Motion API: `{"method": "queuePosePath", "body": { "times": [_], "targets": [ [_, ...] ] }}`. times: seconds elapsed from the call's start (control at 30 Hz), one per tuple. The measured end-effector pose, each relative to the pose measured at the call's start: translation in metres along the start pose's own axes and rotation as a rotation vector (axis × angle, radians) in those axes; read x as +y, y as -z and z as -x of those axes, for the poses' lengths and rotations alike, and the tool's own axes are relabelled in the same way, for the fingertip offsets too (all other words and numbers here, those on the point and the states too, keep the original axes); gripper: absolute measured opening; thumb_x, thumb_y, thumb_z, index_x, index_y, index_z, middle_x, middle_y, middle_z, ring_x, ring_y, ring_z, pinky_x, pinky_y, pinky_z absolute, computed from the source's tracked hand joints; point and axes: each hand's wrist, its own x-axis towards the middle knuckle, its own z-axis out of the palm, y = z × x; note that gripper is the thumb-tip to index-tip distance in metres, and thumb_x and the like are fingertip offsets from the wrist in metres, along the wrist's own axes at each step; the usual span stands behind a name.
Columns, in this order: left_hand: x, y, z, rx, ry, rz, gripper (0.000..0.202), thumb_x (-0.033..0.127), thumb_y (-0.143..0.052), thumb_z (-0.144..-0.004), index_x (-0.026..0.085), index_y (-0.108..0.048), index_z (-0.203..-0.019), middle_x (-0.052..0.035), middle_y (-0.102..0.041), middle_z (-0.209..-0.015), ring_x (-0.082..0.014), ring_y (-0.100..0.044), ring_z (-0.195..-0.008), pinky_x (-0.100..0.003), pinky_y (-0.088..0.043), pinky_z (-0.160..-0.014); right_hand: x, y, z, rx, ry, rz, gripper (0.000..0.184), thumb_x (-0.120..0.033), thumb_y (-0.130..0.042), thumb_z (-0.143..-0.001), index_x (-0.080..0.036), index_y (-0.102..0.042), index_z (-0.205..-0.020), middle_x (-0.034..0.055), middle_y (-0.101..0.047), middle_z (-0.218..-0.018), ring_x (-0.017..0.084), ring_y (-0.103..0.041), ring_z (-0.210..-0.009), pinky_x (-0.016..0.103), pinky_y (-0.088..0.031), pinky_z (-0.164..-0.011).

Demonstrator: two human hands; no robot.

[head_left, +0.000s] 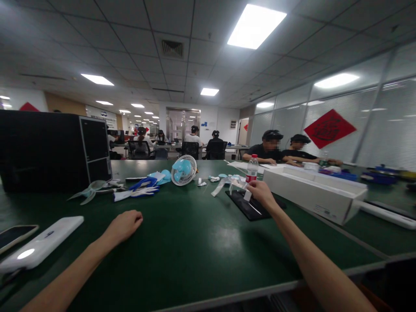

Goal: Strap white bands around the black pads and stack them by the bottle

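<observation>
My left hand (125, 225) rests on the green table (195, 247), its fingers curled in and nothing showing in them. Over a flat black pad (248, 210) on the right, my right hand (261, 193) pinches a small white piece (248, 195); its exact kind is too small to make out. Just behind that hand stands a bottle with a red cap (252, 168). Crumpled clear plastic strips (220, 186) lie to the left of the pad. Farther left is a small fan (184, 170) with blue blades and a white grille, tilted on the table.
A long white open box (312, 190) stands to the right. Blue and white gloves (139, 188) lie near a black computer case (42, 151). A white device (45, 240) and a phone (16, 236) sit at the left edge. Two people work across the table at right.
</observation>
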Motion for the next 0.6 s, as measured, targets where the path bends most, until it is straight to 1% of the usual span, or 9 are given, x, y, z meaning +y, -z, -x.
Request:
{"method": "queuePosePath", "body": {
  "times": [0.13,0.2,0.27,0.33,0.4,0.5,0.6],
  "targets": [
    [0.002,-0.001,-0.001,0.006,-0.026,-0.059,0.036,0.041,-0.040,-0.083,0.021,-0.066,-0.098,-0.0076,-0.066,-0.102,-0.0228,-0.062,-0.092,-0.033,-0.048,-0.079,-0.027,0.002,-0.011,0.170,0.075,0.177,0.023,-0.026,-0.050,-0.078,-0.013,-0.069,-0.078,0.0065,-0.067,-0.074,0.017,-0.059,-0.070,0.023,-0.038,-0.063],
    [0.005,0.000,-0.001,0.017,-0.030,-0.094,0.036,0.039,-0.039,-0.083,0.020,-0.066,-0.096,-0.0079,-0.066,-0.101,-0.0228,-0.061,-0.092,-0.033,-0.048,-0.078,-0.036,-0.005,-0.016,0.232,0.105,0.272,0.022,-0.024,-0.048,-0.080,-0.013,-0.068,-0.081,0.0084,-0.068,-0.079,0.018,-0.060,-0.074,0.024,-0.039,-0.067],
    [0.008,0.001,0.000,0.019,-0.025,-0.094,0.035,0.038,-0.039,-0.083,0.020,-0.066,-0.096,-0.0078,-0.066,-0.102,-0.0227,-0.061,-0.092,-0.033,-0.047,-0.079,-0.042,-0.018,-0.020,0.239,0.168,0.354,0.023,-0.023,-0.045,-0.084,-0.013,-0.066,-0.086,0.0106,-0.067,-0.087,0.019,-0.060,-0.080,0.026,-0.040,-0.070],
    [0.009,0.002,0.001,0.008,-0.016,-0.080,0.035,0.039,-0.039,-0.083,0.020,-0.066,-0.096,-0.0077,-0.065,-0.102,-0.0225,-0.061,-0.092,-0.033,-0.048,-0.079,-0.045,-0.038,-0.021,0.183,0.243,0.427,0.025,-0.022,-0.040,-0.089,-0.013,-0.064,-0.091,0.0126,-0.065,-0.095,0.020,-0.060,-0.086,0.026,-0.041,-0.074],
    [0.009,0.003,0.002,0.004,-0.008,-0.072,0.035,0.039,-0.039,-0.083,0.021,-0.066,-0.096,-0.0075,-0.065,-0.102,-0.0223,-0.062,-0.091,-0.033,-0.048,-0.078,-0.047,-0.060,-0.018,0.056,0.297,0.496,0.027,-0.019,-0.036,-0.091,-0.012,-0.062,-0.096,0.0147,-0.062,-0.101,0.022,-0.060,-0.091,0.028,-0.042,-0.077],
    [0.007,0.001,0.002,0.019,-0.007,-0.059,0.036,0.040,-0.040,-0.083,0.021,-0.066,-0.098,-0.0070,-0.065,-0.102,-0.0222,-0.062,-0.091,-0.033,-0.048,-0.078,-0.048,-0.090,-0.011,-0.140,0.333,0.555,0.030,-0.014,-0.034,-0.091,-0.011,-0.062,-0.099,0.0167,-0.061,-0.105,0.023,-0.061,-0.095,0.030,-0.044,-0.079],
    [0.003,-0.002,0.000,0.035,-0.023,-0.057,0.035,0.041,-0.040,-0.083,0.021,-0.066,-0.097,-0.0067,-0.066,-0.100,-0.0219,-0.062,-0.090,-0.033,-0.048,-0.078,-0.048,-0.110,-0.005,-0.221,0.342,0.560,0.029,-0.011,-0.036,-0.090,-0.011,-0.064,-0.099,0.0173,-0.062,-0.106,0.023,-0.062,-0.095,0.031,-0.045,-0.080]
  ]
}}
